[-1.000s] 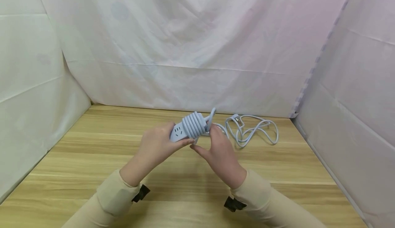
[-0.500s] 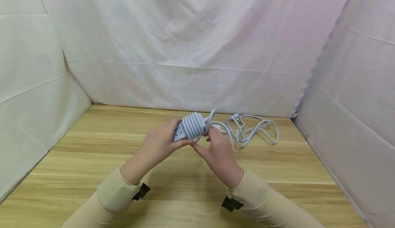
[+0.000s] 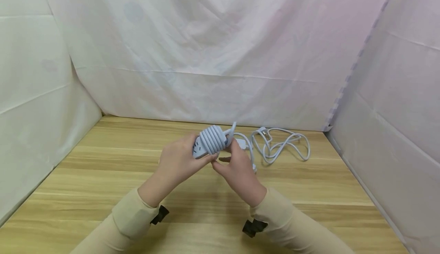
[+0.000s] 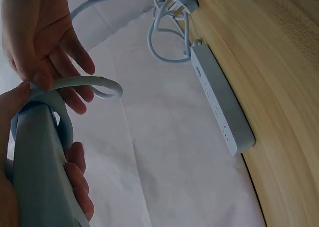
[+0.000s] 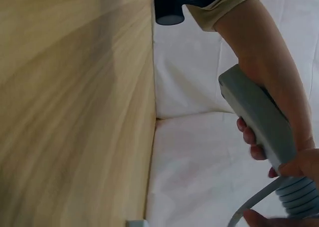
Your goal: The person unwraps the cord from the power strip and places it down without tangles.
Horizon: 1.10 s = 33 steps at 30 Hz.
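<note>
My left hand (image 3: 177,156) grips a pale blue-grey power strip (image 3: 199,149), raised over the table. Its cord (image 3: 213,139) is wound in several tight turns around the far end, and a small loop of it sticks up there. At that wound end my right hand (image 3: 238,173) holds the cord between thumb and fingers; both thumbs nearly meet. In the left wrist view the right thumb lies at the cord loop (image 4: 89,82) above the strip's end. A plug (image 3: 254,168) hangs from the cord's free length beside the right hand. The left fingers wrap the strip's underside (image 5: 259,117).
A second power strip (image 4: 219,97) lies on the wooden table (image 3: 120,193) behind the right hand. Its loose cord (image 3: 282,143) spreads to the right in loops. White cloth walls (image 3: 206,55) enclose the back and both sides. A black camera (image 5: 169,7) is strapped at the left wrist.
The right hand has drawn slightly left and the wound strip has turned a little. The cord's free length has come in, its plug now hanging beside the right hand.
</note>
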Tool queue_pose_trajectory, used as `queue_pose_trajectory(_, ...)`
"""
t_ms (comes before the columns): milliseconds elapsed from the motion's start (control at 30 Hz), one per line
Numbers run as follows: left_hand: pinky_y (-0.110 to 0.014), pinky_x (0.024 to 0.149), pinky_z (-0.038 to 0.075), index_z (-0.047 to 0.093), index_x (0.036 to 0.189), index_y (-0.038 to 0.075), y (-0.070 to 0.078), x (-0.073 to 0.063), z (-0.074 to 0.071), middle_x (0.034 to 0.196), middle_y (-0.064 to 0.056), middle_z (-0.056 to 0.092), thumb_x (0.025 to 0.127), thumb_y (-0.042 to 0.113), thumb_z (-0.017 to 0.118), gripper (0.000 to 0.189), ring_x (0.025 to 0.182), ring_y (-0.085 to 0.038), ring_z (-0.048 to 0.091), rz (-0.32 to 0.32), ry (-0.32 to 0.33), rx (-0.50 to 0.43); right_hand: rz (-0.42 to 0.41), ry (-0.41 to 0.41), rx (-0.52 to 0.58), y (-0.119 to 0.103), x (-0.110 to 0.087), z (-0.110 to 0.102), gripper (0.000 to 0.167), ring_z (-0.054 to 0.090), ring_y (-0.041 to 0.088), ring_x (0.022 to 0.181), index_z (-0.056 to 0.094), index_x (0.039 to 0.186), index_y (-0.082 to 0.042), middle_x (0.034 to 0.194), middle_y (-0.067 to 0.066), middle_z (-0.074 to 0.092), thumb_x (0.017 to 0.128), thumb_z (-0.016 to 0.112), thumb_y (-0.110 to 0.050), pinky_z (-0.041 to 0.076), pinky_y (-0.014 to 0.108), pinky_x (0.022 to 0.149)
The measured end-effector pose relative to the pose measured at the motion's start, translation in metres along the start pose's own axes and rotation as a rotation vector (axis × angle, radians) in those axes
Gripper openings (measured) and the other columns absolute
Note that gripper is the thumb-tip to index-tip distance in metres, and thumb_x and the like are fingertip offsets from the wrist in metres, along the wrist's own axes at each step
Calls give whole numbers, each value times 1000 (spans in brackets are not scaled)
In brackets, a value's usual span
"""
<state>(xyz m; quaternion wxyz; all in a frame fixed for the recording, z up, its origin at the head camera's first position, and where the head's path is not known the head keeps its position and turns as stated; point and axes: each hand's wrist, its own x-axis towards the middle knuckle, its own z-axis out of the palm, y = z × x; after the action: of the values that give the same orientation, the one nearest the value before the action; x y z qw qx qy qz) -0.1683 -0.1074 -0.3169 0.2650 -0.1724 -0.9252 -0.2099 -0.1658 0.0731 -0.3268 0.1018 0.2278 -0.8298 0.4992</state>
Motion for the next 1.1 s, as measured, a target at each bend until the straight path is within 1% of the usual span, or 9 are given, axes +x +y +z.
queue_pose_trajectory(167,-28,44,38,62,109,6,-2,0,0,73,2,59,69,59,80,69,53,-11,49,6,11,38,161,-89,282,6,2,2,65,56,20,119,27,141,-13,132,4,52,90,68,-10,52,34,87)
queue_pose_trajectory(233,-28,43,37,61,108,6,-3,-1,0,72,2,59,69,60,80,69,52,-11,48,-4,13,39,176,-124,281,9,1,1,62,57,19,118,29,141,-14,132,3,55,93,67,-20,51,34,89)
queue_pose_trajectory(300,-28,43,37,61,107,7,-3,-1,-1,72,2,58,69,60,80,68,51,-11,48,-16,12,33,166,-152,223,11,1,0,53,58,15,116,40,138,-15,127,-1,60,94,66,-30,50,32,90)
queue_pose_trajectory(400,-29,43,38,60,106,7,-4,-2,-2,72,2,58,69,58,81,66,52,-11,49,-30,3,19,84,-183,104,15,0,-2,37,58,11,114,59,126,-16,121,-6,63,95,63,-36,48,31,92)
queue_pose_trajectory(500,-29,44,39,61,107,7,-4,-2,-2,73,1,59,70,57,81,66,53,-12,49,-34,-9,8,-2,-216,45,17,0,-4,23,58,10,112,69,117,-17,118,-7,63,97,63,-28,49,31,90)
queue_pose_trajectory(633,-30,44,40,61,108,6,-6,-1,-3,73,0,60,69,58,81,69,53,-13,50,-35,-28,20,-79,-268,-6,20,0,-8,21,60,9,105,72,115,-15,113,-4,64,95,64,-16,51,29,87)
queue_pose_trajectory(833,-29,46,41,61,116,6,-14,-3,-3,76,0,62,65,61,81,78,56,-12,51,-43,-81,53,-165,-295,-109,20,-3,-15,18,58,6,82,74,109,-13,91,-8,63,96,63,-18,52,28,77)
queue_pose_trajectory(967,-28,45,39,62,112,7,-18,-5,-2,73,3,58,63,63,81,77,54,-10,48,3,-60,75,-241,-270,-155,18,-6,-22,15,53,6,72,75,104,-13,87,-8,62,96,63,-16,49,29,68)
queue_pose_trajectory(1100,-27,43,36,62,102,8,-19,-7,-2,67,5,54,67,62,79,67,50,-9,44,54,-22,106,-310,-245,-187,14,-7,-30,12,52,6,70,75,100,-11,87,-5,63,95,64,-13,47,28,64)
